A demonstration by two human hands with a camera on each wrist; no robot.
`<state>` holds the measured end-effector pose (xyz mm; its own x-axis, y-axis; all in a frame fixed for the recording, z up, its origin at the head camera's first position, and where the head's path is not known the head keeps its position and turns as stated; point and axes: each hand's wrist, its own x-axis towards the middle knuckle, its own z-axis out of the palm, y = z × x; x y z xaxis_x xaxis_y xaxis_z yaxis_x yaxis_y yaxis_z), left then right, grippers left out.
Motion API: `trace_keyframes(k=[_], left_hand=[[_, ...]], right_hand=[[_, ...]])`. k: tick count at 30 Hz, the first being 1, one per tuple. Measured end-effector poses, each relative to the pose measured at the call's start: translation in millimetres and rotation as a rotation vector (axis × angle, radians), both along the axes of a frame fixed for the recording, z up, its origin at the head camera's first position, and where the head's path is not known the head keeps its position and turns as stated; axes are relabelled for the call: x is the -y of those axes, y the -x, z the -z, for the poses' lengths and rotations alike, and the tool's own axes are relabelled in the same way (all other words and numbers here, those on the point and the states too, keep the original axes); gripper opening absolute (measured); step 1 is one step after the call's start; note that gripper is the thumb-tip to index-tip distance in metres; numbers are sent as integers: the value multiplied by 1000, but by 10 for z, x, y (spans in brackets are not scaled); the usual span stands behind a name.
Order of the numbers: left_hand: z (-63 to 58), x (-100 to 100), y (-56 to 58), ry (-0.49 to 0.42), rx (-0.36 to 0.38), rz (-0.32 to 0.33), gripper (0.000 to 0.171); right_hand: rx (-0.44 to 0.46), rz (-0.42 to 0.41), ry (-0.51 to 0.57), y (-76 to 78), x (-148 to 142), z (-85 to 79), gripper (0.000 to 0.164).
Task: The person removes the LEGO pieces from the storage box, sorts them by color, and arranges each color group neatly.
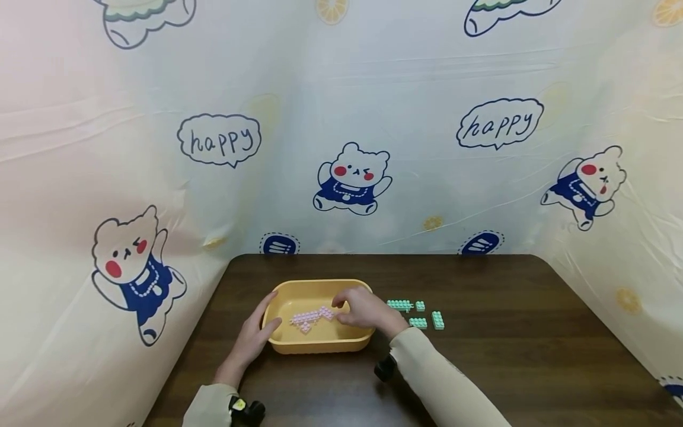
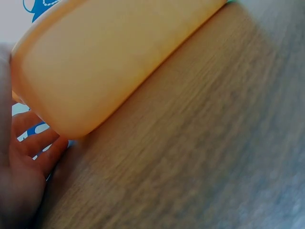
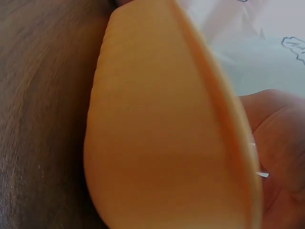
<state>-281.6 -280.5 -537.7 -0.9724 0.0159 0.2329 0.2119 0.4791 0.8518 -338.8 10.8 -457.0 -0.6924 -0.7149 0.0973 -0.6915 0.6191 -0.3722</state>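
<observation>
My left hand [image 1: 253, 330] grips the left end of the yellow tray [image 1: 320, 347], thumb over the rim, fingers spread outside. My right hand [image 1: 361, 306] bends beside the pink bricks [image 1: 306, 318] inside; whether it pinches one I cannot tell. Green bricks [image 1: 438, 321] lie right of the tray.

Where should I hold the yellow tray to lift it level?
Likely best: hold the yellow tray at both short ends. The left grip is on the left one; bring the right grip in from the right. The tray sits upright, oblong, so opposite ends should balance.
</observation>
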Motion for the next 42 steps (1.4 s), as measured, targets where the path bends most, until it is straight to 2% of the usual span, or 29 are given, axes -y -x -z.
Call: trace_keyframes(k=[19, 39, 42], left_hand=[[-5, -11, -17, 0, -7, 2, 63], [-25, -19, -8, -2, -4, -3, 62], [-20, -18, -10, -1, 1, -2, 62]], right_hand=[[53, 139, -133, 135, 134, 92, 22], [23, 158, -158, 91, 163, 144, 8], [20, 161, -167, 88, 169, 153, 11]])
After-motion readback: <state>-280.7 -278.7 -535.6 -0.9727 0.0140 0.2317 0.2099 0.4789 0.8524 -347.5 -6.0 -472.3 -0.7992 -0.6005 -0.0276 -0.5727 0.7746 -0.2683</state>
